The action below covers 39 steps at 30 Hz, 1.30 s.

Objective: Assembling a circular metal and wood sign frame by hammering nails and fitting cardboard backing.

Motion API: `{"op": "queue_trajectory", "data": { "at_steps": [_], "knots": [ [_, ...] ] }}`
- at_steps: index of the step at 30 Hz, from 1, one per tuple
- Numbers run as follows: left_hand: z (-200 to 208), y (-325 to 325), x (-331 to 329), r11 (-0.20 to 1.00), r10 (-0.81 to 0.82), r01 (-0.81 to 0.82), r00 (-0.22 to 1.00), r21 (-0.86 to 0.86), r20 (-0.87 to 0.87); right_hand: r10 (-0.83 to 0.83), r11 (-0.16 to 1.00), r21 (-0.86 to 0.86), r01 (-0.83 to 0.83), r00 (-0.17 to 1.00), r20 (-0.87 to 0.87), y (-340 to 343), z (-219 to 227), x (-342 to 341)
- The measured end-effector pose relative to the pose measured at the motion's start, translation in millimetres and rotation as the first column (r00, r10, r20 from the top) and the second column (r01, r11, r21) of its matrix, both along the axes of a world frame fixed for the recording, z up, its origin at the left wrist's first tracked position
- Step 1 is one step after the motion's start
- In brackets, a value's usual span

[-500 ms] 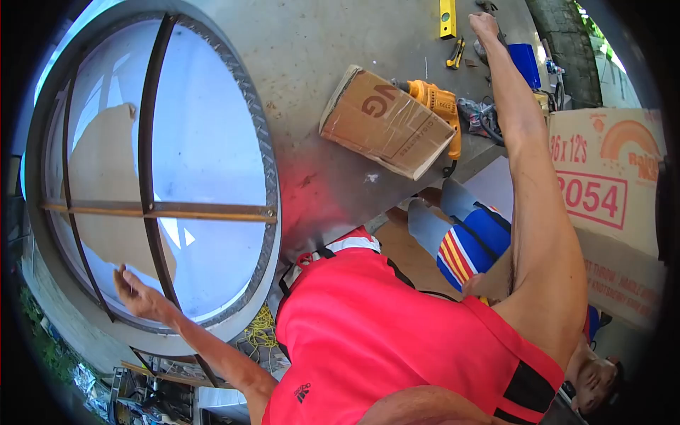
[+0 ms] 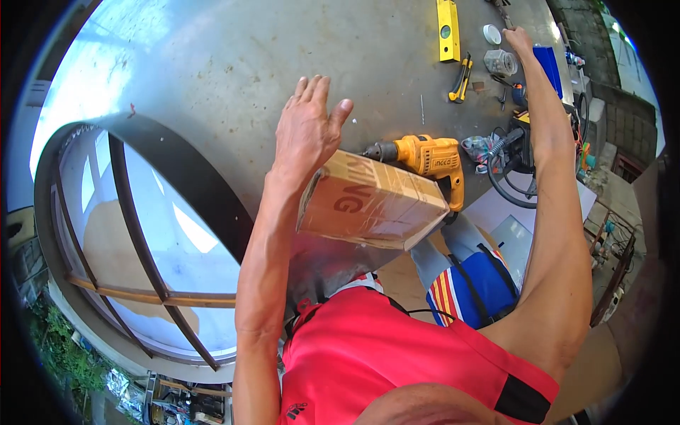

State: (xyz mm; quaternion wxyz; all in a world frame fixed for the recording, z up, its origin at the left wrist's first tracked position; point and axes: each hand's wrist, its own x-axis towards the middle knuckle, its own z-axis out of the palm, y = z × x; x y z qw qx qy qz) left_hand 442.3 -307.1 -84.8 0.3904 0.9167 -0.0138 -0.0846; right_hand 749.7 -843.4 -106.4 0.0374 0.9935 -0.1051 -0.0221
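My left hand (image 2: 308, 131) is raised above the metal table, fingers stretched and thumb apart, with nothing in it. Just below it stands a brown cardboard box (image 2: 372, 202). A yellow and black electric drill (image 2: 432, 157) lies behind the box. Far off at the top right, my right hand (image 2: 520, 42) is closed around the end of a dark, hammer-like tool (image 2: 501, 13), partly cut off by the picture's edge. Near that hand are a clear jar (image 2: 501, 63), a white lid (image 2: 491, 34) and a blue bin (image 2: 548, 69).
A large round metal frame with crossbars (image 2: 152, 262) fills the left side. On the table (image 2: 234, 78) lie a yellow spirit level (image 2: 448, 32) and a yellow utility knife (image 2: 461, 78). A black cable (image 2: 506, 191) loops beside my right arm. A person in blue shorts (image 2: 473, 283) is close by.
My left hand has swung from over the round frame to above the table beside the box. My right hand stays closed at the far end. The whole view has shifted.
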Motion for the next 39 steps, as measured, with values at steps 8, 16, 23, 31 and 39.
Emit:
{"op": "queue_trajectory", "data": {
  "at_steps": [8, 16, 23, 31, 39],
  "knots": [
    [-65.3, -48.9, 59.2, 0.879, -0.304, 0.292, 0.952, 0.376, -0.029, -0.107, 0.991, 0.068, 0.116, 0.987, -0.116, -108.1, -42.6, 28.1],
    [-91.3, -54.9, 47.5, 0.911, -0.185, 0.109, 0.97, 0.397, 0.158, 0.036, 0.842, 0.539, 0.034, 0.992, -0.118, -223.5, -98.2, 57.1],
    [-92.6, -58.2, 45.1, 0.903, -0.127, 0.025, 0.969, 0.429, 0.21, -0.192, 0.804, 0.54, 0.249, 0.968, -0.161, -197.2, -102.5, 69.6],
    [-113.1, -65.4, 49.0, 0.911, -0.124, 0.026, 0.969, 0.411, 0.215, -0.285, 0.688, 0.658, 0.306, 0.948, -0.143, -160.2, -24.5, 77.8],
    [-82.0, -40.0, 53.1, 0.964, -0.095, 0.041, 0.976, 0.263, 0.196, -0.155, 0.403, 0.889, 0.217, 0.974, -0.167, -10.1, 88.0, 99.8]
  ]
}}
